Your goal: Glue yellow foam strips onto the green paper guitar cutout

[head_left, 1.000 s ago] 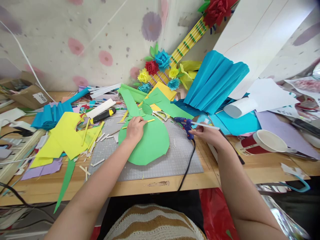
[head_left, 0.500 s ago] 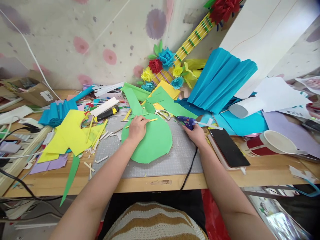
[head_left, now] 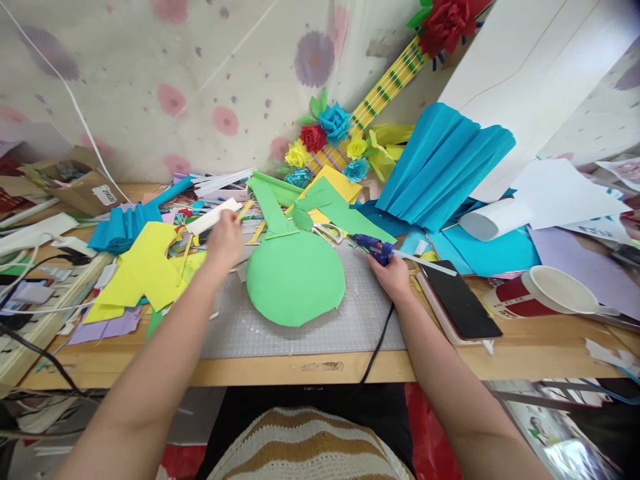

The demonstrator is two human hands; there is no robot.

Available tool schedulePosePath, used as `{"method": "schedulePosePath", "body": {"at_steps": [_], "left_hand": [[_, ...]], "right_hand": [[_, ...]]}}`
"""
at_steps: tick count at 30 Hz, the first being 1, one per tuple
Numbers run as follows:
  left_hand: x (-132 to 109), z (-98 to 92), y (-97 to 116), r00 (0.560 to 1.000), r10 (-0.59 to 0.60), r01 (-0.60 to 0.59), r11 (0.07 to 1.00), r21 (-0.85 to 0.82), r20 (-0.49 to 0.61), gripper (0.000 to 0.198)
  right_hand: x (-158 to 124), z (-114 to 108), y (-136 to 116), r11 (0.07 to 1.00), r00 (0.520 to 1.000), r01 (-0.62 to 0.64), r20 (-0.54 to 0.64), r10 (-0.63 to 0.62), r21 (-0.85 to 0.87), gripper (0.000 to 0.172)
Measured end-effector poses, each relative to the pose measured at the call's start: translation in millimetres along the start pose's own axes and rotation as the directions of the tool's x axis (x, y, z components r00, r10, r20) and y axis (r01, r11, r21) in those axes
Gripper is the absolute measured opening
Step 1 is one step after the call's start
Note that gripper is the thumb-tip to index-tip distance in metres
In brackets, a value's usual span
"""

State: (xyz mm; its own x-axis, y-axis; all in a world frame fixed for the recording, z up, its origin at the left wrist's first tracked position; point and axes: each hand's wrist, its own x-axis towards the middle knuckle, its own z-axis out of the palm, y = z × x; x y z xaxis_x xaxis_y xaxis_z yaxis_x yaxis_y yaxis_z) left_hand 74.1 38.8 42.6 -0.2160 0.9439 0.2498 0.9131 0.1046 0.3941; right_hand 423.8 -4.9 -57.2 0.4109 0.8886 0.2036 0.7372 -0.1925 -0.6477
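Note:
My left hand [head_left: 224, 241] is lifted over the left side of the grey cutting mat [head_left: 350, 327], fingers pinched on a thin yellow paper strip [head_left: 245, 211]. It is a little blurred. A round green paper piece [head_left: 295, 279] lies on the mat just right of that hand. My right hand [head_left: 395, 275] is wrapped round the handle of a blue glue gun [head_left: 373, 245], whose nozzle points left toward the green piece. A clear glue stick [head_left: 425, 263] pokes out of the gun's back.
A black phone [head_left: 460, 299] and a red-and-white cup [head_left: 537, 293] lie right of the mat. Scissors [head_left: 327, 232] sit behind the green piece. Yellow and purple paper scraps [head_left: 140, 267], blue pleated paper [head_left: 440, 167], a paper guitar with flowers [head_left: 340, 137] and a cardboard box [head_left: 75, 183] crowd the desk.
My left hand lifted the yellow strip off the green piece and carried it left and back. The right hand stays on the glue gun, shifted slightly.

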Motion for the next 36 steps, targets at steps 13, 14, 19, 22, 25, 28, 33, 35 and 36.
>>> {"method": "schedulePosePath", "body": {"at_steps": [13, 14, 19, 22, 25, 28, 33, 35, 36], "left_hand": [[36.7, -17.8, -145.2, 0.901, -0.353, 0.229, 0.88, 0.416, 0.251, 0.031], [37.3, -17.1, -145.1, 0.899, -0.345, 0.211, 0.881, 0.424, 0.269, 0.029], [34.3, -24.8, -136.2, 0.885, -0.395, 0.261, 0.859, 0.441, 0.245, 0.035], [28.6, -28.9, -122.9, 0.928, -0.324, 0.232, 0.888, 0.396, 0.184, 0.042], [25.0, -23.5, -107.3, 0.936, -0.18, 0.06, 0.928, 0.369, 0.301, 0.044], [26.6, -12.1, -99.0, 0.902, -0.176, -0.006, 0.908, 0.418, 0.394, 0.045], [33.7, -0.9, -107.8, 0.894, -0.253, 0.08, 0.902, 0.425, 0.37, 0.059], [35.1, -0.9, -112.2, 0.915, -0.219, 0.107, 0.942, 0.319, 0.34, 0.057], [35.6, -2.0, -112.9, 0.934, -0.169, 0.101, 0.97, 0.221, 0.315, 0.054]], "right_hand": [[-1.1, -0.1, -1.8, 0.999, 1.0, -0.01, 0.024, 0.01, -0.035, 0.046], [-1.4, -0.5, -2.6, 1.0, 1.0, -0.013, 0.025, 0.014, -0.028, 0.046], [-2.9, -1.7, -5.0, 1.0, 0.999, -0.025, 0.028, 0.025, 0.0, 0.049], [-3.9, -1.8, -5.4, 1.0, 0.999, -0.015, 0.03, 0.015, 0.017, 0.05], [-4.3, -2.3, -6.4, 0.999, 0.999, -0.027, 0.039, 0.027, 0.016, 0.048], [-4.0, -2.8, -7.9, 0.999, 0.998, -0.05, 0.04, 0.05, -0.007, 0.047], [-4.0, -2.6, -8.6, 0.999, 0.998, -0.046, 0.035, 0.045, 0.019, 0.046], [-3.9, -2.4, -9.4, 0.998, 0.998, -0.054, 0.033, 0.053, 0.045, 0.047], [-3.6, -2.4, -10.3, 0.997, 0.998, -0.062, 0.038, 0.06, 0.053, 0.048]]}}
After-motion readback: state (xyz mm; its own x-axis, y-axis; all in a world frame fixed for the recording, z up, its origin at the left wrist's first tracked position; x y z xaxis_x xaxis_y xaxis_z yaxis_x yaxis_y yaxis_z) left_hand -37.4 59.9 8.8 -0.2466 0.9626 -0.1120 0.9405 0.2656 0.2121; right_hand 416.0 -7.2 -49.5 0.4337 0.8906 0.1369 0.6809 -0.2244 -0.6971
